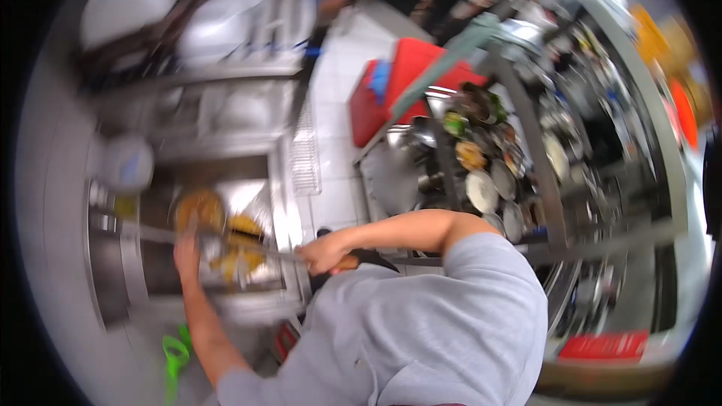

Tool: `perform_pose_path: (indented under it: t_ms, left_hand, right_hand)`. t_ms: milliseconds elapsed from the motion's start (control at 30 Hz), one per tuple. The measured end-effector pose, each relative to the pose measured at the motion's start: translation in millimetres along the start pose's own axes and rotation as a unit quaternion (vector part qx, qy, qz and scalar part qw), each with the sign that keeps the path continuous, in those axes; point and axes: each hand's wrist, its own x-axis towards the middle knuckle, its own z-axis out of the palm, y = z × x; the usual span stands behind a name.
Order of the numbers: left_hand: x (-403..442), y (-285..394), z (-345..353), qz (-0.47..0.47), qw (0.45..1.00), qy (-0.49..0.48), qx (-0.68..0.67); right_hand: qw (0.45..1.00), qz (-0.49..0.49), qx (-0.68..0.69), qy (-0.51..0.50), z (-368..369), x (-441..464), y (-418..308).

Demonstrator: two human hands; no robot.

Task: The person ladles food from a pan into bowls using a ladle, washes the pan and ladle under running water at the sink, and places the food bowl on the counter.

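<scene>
My right hand (323, 253) is closed around the wooden handle (347, 263) of a long metal tool, whose shaft (278, 254) reaches left over a metal basin (284, 203). At the near edge of a round container of orange-brown food (200, 209) is my left hand (187, 252); its fingers are smeared by motion, and what they hold, if anything, cannot be made out. Yellow food pieces (239, 263) lie in the basin beneath the shaft, right of my left hand.
White bowls (218, 26) stand on a rack at the upper left. A white container (126, 163) sits left of the basin. Across the tiled floor (331, 143) are a red bin (363, 109) and a counter with several food containers (481, 191). Something bright green (174, 357) lies lower left.
</scene>
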Motion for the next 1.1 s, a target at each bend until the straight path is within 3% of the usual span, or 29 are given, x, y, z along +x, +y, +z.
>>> perform_pose_path:
  t_ms: [33, 100, 133, 200, 267, 333, 400, 433, 467, 533, 600, 667, 700, 767, 800, 867, 933, 1033, 1100]
  left_hand:
    - [-0.3, -44.1, 47.2, 0.083, 0.994, 0.057, 0.042]
    - [10.5, -23.9, 10.5, -0.028, 0.999, 0.000, 0.018]
    - [15.3, -5.6, -7.4, -0.068, 0.997, 0.016, 0.016]
    - [19.9, -2.6, -17.4, -0.113, 0.992, 0.045, 0.022]
    - [13.1, -6.3, -1.3, -0.254, 0.961, 0.106, -0.028]
    - [12.0, -7.3, -4.2, -0.271, 0.954, 0.122, -0.047]
    - [11.1, -12.0, 10.1, -0.194, 0.934, 0.243, -0.178]
    - [14.0, 4.9, -12.4, -0.263, 0.923, 0.123, -0.251]
    - [13.6, -5.6, 1.4, -0.269, 0.922, 0.127, -0.248]
    - [27.1, -27.0, 34.9, -0.290, 0.914, -0.008, -0.283]
    - [32.0, -41.2, 50.9, -0.258, 0.897, -0.027, -0.358]
    - [36.8, -41.0, 73.6, -0.368, 0.757, 0.019, -0.540]
    - [40.4, -33.9, 56.3, -0.360, 0.760, 0.023, -0.541]
    - [35.9, -20.8, 16.8, -0.412, 0.552, -0.105, -0.717]
    - [40.5, -23.2, 17.9, -0.407, 0.554, -0.102, -0.719]
    - [40.2, -33.0, 24.9, -0.348, 0.488, -0.156, -0.786]
    - [40.0, -36.0, 24.6, -0.353, 0.472, -0.162, -0.791]
    - [23.5, -31.2, 11.6, -0.359, 0.489, -0.138, -0.783]
    - [15.5, -24.9, 3.8, -0.322, 0.551, -0.137, -0.758]
  right_hand:
    - [0.995, 0.020, 0.098, -0.015, -0.4, 12.7, 5.8]
    - [0.969, 0.031, 0.242, -0.047, 7.0, 60.4, 26.0]
    - [0.953, 0.029, 0.294, -0.058, 7.0, 79.1, 28.8]
    - [0.996, -0.027, 0.080, 0.018, 14.6, 62.4, 11.7]
    - [0.980, -0.044, -0.126, 0.148, 21.1, 31.5, -4.0]
    - [0.943, -0.030, -0.249, 0.218, 21.5, 27.8, 12.9]
    - [0.922, -0.042, -0.296, 0.247, 14.7, 25.4, 35.9]
    - [0.898, -0.052, -0.335, 0.279, 13.3, 25.0, 45.9]
    - [0.897, -0.057, -0.340, 0.276, 11.5, 25.1, 55.6]
    - [0.860, -0.084, -0.402, 0.304, 2.2, 23.8, 71.4]
    - [0.829, -0.086, -0.445, 0.327, -3.8, 20.6, 84.1]
    - [0.800, -0.123, -0.477, 0.342, -10.9, 14.2, 92.7]
    - [0.787, -0.133, -0.488, 0.352, -14.3, 13.6, 97.1]
    - [0.788, -0.130, -0.481, 0.363, -18.8, 5.0, 93.7]
    - [0.793, -0.129, -0.470, 0.365, -20.5, 0.8, 89.2]
    - [0.811, -0.093, -0.446, 0.367, -20.7, 4.5, 83.6]
    - [0.850, -0.102, -0.381, 0.349, -21.4, 4.5, 78.7]
    - [0.861, -0.086, -0.362, 0.346, -26.3, 1.5, 81.1]
    - [0.866, -0.082, -0.358, 0.340, -27.3, -0.1, 81.9]
